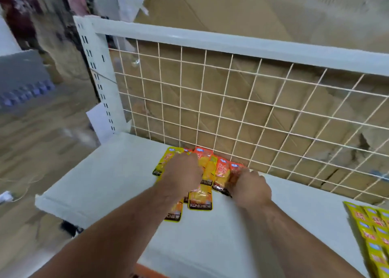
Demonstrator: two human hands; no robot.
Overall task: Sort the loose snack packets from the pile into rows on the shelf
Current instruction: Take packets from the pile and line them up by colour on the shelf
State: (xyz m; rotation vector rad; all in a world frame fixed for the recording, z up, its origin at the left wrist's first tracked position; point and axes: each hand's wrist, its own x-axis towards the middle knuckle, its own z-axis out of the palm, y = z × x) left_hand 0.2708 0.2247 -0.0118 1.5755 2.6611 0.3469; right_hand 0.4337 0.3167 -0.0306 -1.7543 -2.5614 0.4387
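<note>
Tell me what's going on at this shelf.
A person is arranging snack packets on a white shelf with both bare hands. A row of yellow and orange packets lies against the wire mesh back. The left hand rests over the row's left part, though blur hides its grip. The right hand pinches the orange packet at the right end. A few front packets lie nearer, and a separate batch of yellow packets sits at the shelf's right edge.

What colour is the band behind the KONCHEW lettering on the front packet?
Black band on a yellow-orange packet; head view.
</note>
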